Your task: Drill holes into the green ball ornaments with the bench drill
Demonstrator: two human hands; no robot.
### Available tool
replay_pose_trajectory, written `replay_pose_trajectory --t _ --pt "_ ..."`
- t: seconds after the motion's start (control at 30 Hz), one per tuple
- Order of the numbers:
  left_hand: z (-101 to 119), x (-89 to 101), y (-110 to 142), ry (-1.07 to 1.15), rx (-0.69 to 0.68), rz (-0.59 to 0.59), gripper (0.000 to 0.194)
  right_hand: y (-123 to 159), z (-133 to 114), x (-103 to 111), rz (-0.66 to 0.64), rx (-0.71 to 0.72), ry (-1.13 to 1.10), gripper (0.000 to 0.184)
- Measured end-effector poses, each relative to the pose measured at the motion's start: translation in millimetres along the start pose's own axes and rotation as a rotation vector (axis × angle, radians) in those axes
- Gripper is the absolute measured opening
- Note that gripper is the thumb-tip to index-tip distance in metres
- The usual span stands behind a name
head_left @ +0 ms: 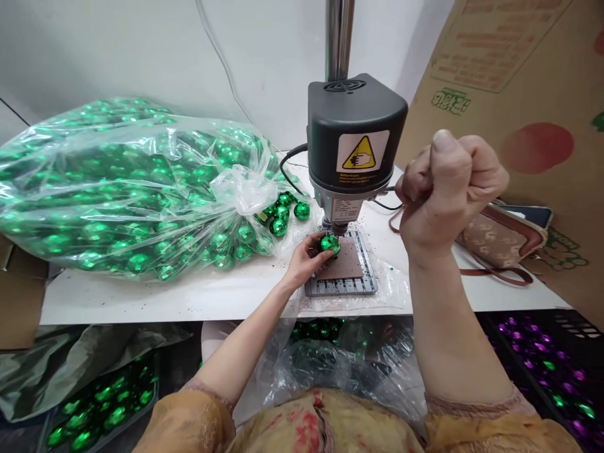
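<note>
My left hand (303, 258) pinches a shiny green ball (329, 243) and holds it on the brown pad (346, 261) of a small bench drill, right under the spindle. The drill's dark grey head (355, 135) carries a yellow warning label. My right hand (446, 182) is raised beside the head, closed in a fist round a thin lever that is mostly hidden by the fingers. A big clear plastic bag (117, 189) full of green balls lies on the white table (189, 292) to the left, its mouth open toward the drill with loose balls (283, 214) spilling out.
A brown handbag (500, 242) and a dark phone lie right of the drill, in front of a large cardboard box (533, 94). Below the table edge sit a plastic bag of green balls (330, 352), a tray of green balls (104, 402) and a black crate of purple balls (547, 358).
</note>
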State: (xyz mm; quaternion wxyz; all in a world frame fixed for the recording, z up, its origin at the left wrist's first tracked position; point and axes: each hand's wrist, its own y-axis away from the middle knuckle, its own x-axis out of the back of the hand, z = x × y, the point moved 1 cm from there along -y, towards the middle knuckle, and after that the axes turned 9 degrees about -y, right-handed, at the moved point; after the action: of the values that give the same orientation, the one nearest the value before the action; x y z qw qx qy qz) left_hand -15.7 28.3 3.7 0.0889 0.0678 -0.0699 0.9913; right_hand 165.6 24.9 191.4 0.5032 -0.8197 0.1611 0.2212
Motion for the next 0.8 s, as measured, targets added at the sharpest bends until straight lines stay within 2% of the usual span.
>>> replay_pose_trajectory --t 0.17,0.27,0.53,0.67,0.8 --pt "-5 -2.4 -1 -0.096 -0.106 -0.011 0.068 2 -3 -3 0.022 0.004 0.041 0.044" --pt "-8 -4.2 2 -0.129 -0.12 -0.014 0.068 3 -5 -5 0.03 -0.003 0.07 0.047" --pt "1 -12.7 11 -0.39 -0.23 0.055 0.053 3 -6 -5 0.025 -0.005 0.026 0.042" --pt "1 -15.8 13 -0.342 -0.214 0.023 0.054 3 -7 -4 0.01 -0.008 0.067 0.043" --pt "1 -15.7 13 -0.324 -0.21 0.017 0.054 8 -5 -1 0.004 0.049 0.03 0.043"
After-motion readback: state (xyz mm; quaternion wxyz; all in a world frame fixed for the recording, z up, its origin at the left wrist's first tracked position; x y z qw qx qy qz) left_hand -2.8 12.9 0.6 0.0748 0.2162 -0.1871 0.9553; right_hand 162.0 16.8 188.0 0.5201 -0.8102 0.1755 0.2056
